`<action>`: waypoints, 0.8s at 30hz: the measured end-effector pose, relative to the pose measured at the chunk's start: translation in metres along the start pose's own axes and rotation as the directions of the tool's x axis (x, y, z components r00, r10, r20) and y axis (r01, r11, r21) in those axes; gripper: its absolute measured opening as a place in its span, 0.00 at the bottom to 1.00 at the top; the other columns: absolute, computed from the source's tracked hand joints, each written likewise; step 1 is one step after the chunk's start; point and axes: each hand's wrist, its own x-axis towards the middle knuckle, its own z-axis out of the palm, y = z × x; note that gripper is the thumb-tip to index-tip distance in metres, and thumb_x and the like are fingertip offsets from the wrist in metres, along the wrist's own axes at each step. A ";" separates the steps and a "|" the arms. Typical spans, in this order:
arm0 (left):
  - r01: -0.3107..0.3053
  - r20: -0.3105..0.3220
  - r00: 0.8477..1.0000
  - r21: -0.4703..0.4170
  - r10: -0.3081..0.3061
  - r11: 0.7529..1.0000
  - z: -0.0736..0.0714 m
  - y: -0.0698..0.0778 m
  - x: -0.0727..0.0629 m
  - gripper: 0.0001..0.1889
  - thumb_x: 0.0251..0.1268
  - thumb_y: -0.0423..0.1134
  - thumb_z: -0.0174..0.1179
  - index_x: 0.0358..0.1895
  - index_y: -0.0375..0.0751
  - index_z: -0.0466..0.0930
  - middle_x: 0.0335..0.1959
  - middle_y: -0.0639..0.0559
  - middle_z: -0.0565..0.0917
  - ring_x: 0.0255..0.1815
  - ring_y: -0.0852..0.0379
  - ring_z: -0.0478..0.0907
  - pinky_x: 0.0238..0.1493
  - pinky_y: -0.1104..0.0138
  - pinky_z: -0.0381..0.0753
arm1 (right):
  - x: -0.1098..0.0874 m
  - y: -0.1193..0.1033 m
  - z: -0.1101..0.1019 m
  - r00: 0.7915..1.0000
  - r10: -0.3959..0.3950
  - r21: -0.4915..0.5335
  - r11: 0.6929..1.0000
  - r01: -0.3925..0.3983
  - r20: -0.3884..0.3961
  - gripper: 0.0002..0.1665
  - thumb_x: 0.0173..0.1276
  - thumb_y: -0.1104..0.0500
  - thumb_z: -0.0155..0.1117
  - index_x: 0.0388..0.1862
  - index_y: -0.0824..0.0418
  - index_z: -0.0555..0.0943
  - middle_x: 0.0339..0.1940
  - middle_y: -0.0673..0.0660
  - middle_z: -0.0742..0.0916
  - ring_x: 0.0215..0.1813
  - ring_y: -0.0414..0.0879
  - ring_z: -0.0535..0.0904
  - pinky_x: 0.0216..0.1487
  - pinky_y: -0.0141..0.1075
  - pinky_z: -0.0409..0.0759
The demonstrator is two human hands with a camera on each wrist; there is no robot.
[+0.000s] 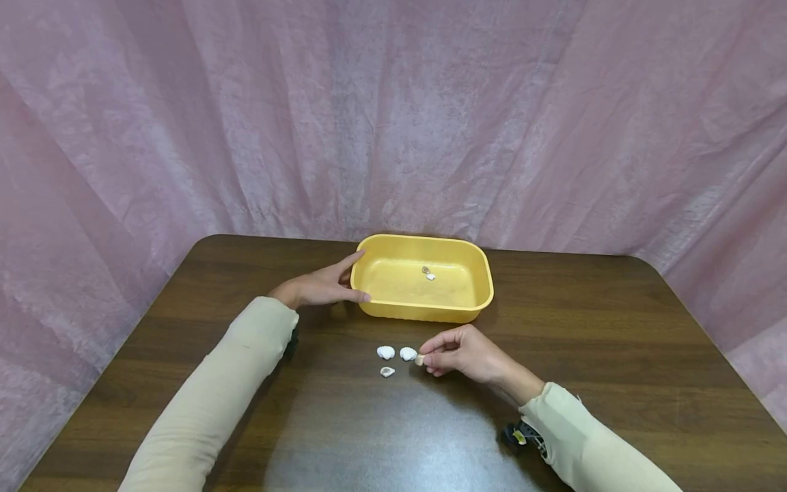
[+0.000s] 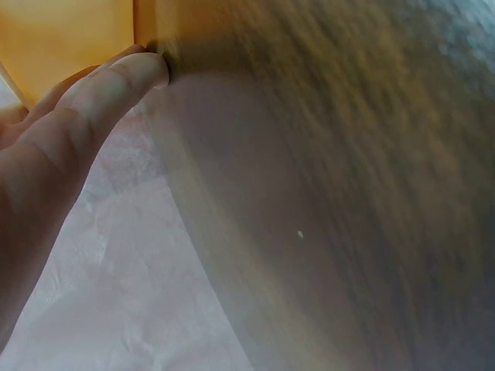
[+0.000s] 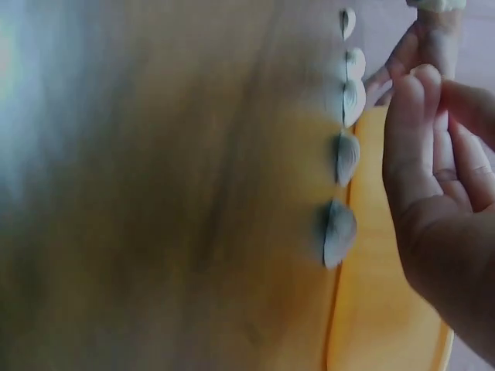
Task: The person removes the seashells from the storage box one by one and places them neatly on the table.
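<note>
A yellow plastic tub [image 1: 424, 313] stands toward the back of the table, with a white shell [image 1: 431, 277] and a small brownish shell [image 1: 425, 270] inside. My left hand [image 1: 320, 285] rests against the tub's left end, thumb and forefinger spread apart along the rim. In front of the tub, my right hand [image 1: 470, 355] pinches a small beige shell [image 1: 420, 359] between thumb and fingertips, just above or on the table. Close to its left lie two ribbed white shells [image 1: 396, 353] and a smaller whitish shell [image 1: 387, 372]. The right wrist view shows several shells [image 3: 340, 232] in a line.
The dark wooden table [image 1: 584, 328] has rounded far corners. A pink curtain [image 1: 393, 123] hangs right behind its back edge. Black straps with devices sit at both wrists, the right one [image 1: 521, 435] close to the tabletop.
</note>
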 end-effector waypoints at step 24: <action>0.011 -0.007 1.000 0.017 -0.011 1.000 -0.001 -0.002 0.001 0.56 0.66 0.43 0.67 0.82 0.50 0.29 0.73 0.38 0.66 0.70 0.47 0.68 0.72 0.53 0.61 | -0.004 0.003 0.031 0.994 0.049 -0.157 0.986 -0.064 -0.094 0.09 0.64 0.73 0.67 0.42 0.78 0.84 0.31 0.64 0.89 0.26 0.42 0.84 0.32 0.38 0.86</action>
